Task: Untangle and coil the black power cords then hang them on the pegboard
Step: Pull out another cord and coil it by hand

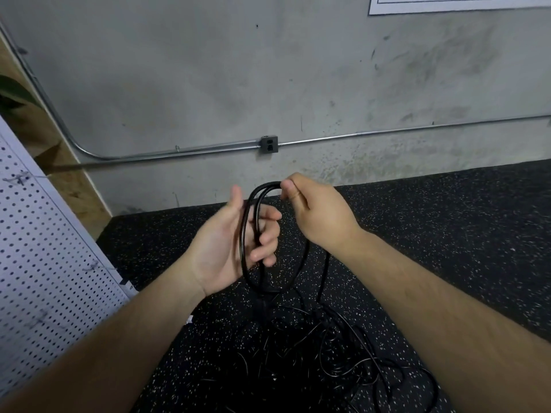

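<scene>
On my far left stands the white pegboard. My left hand, palm up, curls its fingers round two loops of the black power cord. My right hand pinches the loops' top, above the tangled cords heaped on the speckled floor.

The cords are coloured black. The floor is black too, dotted all over with little white specks. The wall is grey with dark smudges, and the pegboard is white, covered in rows of dark holes.
</scene>
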Tool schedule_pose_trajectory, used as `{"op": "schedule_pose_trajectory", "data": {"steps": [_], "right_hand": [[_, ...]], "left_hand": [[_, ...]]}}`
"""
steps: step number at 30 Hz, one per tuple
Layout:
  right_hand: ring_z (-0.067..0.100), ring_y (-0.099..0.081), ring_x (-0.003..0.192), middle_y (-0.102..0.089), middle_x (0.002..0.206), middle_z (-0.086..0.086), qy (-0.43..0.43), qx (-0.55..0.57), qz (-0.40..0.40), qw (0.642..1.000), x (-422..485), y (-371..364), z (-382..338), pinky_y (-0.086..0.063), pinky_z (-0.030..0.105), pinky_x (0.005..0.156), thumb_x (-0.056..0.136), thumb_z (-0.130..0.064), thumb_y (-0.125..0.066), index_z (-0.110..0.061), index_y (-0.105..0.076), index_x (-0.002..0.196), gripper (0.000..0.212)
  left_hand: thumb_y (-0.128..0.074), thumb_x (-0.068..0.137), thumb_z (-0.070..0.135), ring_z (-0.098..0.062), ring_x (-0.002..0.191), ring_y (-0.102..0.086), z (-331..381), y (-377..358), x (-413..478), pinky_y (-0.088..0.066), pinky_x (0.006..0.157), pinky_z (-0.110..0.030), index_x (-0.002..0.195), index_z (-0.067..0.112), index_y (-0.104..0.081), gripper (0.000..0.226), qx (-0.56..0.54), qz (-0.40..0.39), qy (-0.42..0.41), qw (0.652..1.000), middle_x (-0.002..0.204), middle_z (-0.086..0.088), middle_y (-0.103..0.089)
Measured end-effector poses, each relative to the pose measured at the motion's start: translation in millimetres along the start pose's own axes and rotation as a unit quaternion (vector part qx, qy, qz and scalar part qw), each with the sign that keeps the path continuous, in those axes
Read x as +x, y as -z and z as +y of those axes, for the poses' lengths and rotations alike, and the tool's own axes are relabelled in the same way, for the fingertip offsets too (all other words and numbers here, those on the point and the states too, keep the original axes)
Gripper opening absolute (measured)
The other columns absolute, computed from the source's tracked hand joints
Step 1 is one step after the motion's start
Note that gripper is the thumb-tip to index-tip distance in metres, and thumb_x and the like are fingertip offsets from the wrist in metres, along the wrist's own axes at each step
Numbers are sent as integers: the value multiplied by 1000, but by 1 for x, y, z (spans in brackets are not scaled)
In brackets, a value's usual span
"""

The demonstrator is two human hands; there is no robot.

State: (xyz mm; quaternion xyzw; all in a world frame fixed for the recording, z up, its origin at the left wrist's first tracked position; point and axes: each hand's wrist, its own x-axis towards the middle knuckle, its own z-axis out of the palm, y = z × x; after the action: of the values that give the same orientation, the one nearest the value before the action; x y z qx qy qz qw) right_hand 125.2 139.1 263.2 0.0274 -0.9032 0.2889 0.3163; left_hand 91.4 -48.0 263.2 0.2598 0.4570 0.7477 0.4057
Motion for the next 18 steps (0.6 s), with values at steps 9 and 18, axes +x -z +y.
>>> {"op": "schedule_pose_trajectory", "data": {"steps": [9, 18], "right_hand": [[10, -60, 71, -67, 84, -1, -115, 173, -67, 976, -6, -6, 0, -48, 26, 69, 106, -40, -44, -23, -57, 106, 21], [21, -69, 91, -74, 93, 1, -218, 145, -350, 900, -70, -42, 16, -53, 39, 84, 109, -45, -29, -21, -51, 102, 33]], "left_hand": [[-42, 105, 28, -8, 52, -28, 8, 14, -3, -24, 50, -23, 90, 12, -54, 25, -31, 4, -36, 999, 64, 5, -33], [-29, 108, 35, -5, 51, -25, 61, 43, -17, -22, 52, -19, 86, 20, -50, 34, -107, 9, -164, 981, 62, 9, -33]]}}
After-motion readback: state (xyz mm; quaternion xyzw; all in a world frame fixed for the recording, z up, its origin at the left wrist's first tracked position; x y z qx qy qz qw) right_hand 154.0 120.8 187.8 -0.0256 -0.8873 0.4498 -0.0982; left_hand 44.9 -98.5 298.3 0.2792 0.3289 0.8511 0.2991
